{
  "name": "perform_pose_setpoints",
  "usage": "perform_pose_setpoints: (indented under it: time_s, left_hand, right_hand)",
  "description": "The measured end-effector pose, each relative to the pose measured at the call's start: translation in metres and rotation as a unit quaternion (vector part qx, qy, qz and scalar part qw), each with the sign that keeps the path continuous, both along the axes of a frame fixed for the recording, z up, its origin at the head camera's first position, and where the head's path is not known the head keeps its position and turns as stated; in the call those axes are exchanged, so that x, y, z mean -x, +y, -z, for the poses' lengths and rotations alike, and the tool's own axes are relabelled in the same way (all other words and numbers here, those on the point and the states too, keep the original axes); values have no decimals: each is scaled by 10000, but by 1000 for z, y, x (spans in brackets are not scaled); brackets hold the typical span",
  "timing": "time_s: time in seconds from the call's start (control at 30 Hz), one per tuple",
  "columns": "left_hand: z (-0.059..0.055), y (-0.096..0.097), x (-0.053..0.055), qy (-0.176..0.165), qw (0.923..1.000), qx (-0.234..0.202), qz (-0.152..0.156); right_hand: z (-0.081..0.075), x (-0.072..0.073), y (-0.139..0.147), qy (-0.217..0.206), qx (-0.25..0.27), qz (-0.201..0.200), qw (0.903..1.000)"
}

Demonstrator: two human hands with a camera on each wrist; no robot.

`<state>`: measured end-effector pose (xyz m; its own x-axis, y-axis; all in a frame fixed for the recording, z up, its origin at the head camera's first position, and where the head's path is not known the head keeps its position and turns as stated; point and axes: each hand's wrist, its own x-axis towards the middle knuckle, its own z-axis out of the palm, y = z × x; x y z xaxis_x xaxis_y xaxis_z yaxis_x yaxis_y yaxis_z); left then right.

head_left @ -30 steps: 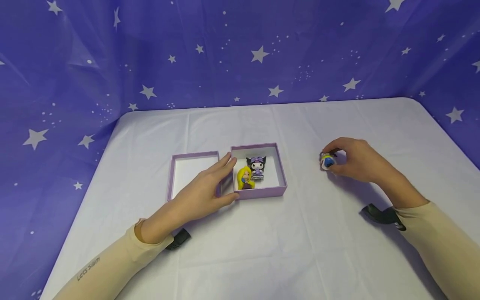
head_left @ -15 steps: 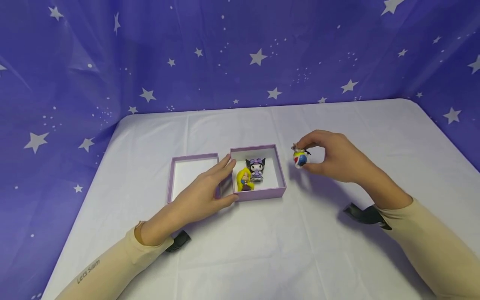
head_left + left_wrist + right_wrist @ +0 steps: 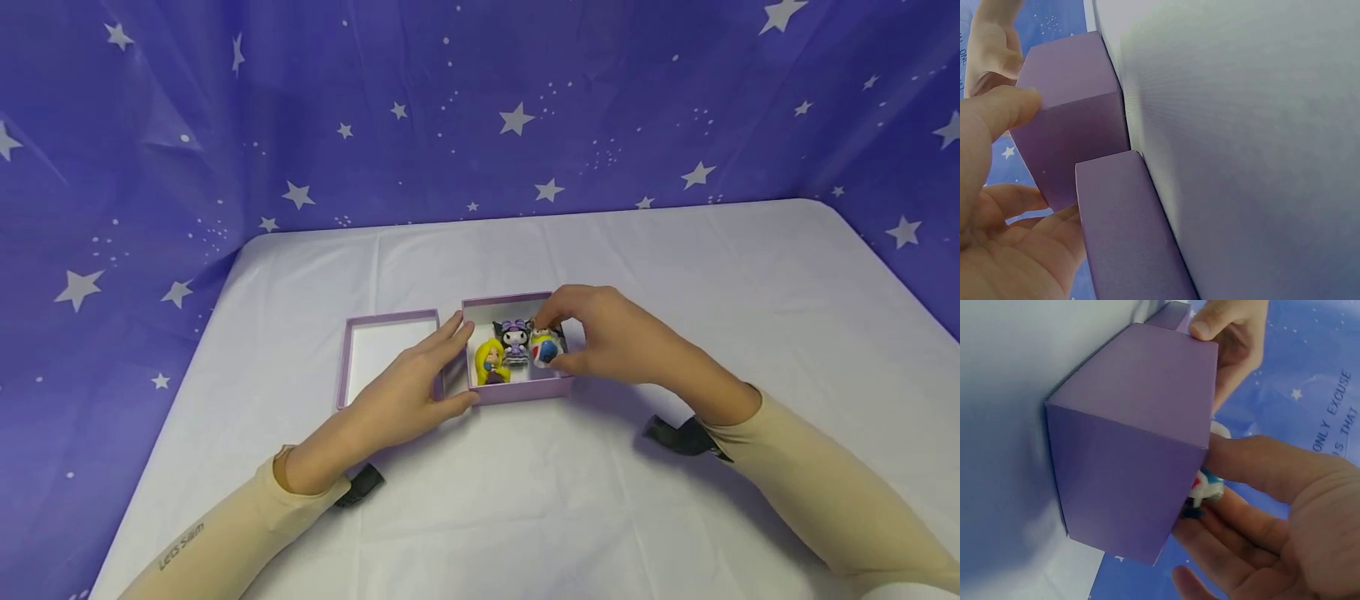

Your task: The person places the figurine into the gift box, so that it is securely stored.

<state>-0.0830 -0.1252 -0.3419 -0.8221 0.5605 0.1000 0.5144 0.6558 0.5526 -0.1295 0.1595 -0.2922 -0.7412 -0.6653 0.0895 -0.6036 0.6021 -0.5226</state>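
Observation:
In the head view my right hand point(image 3: 615, 333) pinches a small figurine point(image 3: 544, 350) in white, yellow, blue and red inside the right part of a purple box point(image 3: 525, 392). The right wrist view shows a bit of this figurine point(image 3: 1213, 487) between thumb and fingers, above the box's wall point(image 3: 1129, 475). Two other figurines are in the box: one with long yellow hair point(image 3: 491, 360) and a black-and-purple one with pointed ears point(image 3: 515, 337). My left hand point(image 3: 408, 383) holds the box at its left side, thumb on the front wall, fingers along the left rim.
A second, shallower purple box part point(image 3: 390, 315), probably the lid, lies white inside up, left of the box and partly under the left hand. White cloth point(image 3: 480, 517) covers the table. A blue starred backdrop point(image 3: 420, 108) rises behind it.
The right hand has lifted the multicoloured figurine from the table at the right and carried it left into the box. The left hand has kept its place on the box.

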Motion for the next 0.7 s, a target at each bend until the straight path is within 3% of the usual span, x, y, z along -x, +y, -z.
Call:
perform_pose_setpoints:
  time_s: [0.23,0.4,0.57,0.7]
  left_hand:
    - [-2,0,0,23,10000,39,2]
    - [-3,-1,-1,48,10000,35,-35]
    - [0,-1,-1,22,10000,-28,-29]
    - [0,1,-1,18,10000,-22,-8]
  right_hand:
    - [-2,8,-16,324,-1040,-437,9931]
    - [-10,12,-33,430,-2199,-578,9729]
    - [-11,15,-46,32,-2930,-612,9541]
    - [-9,16,-51,-301,-3203,-555,9452]
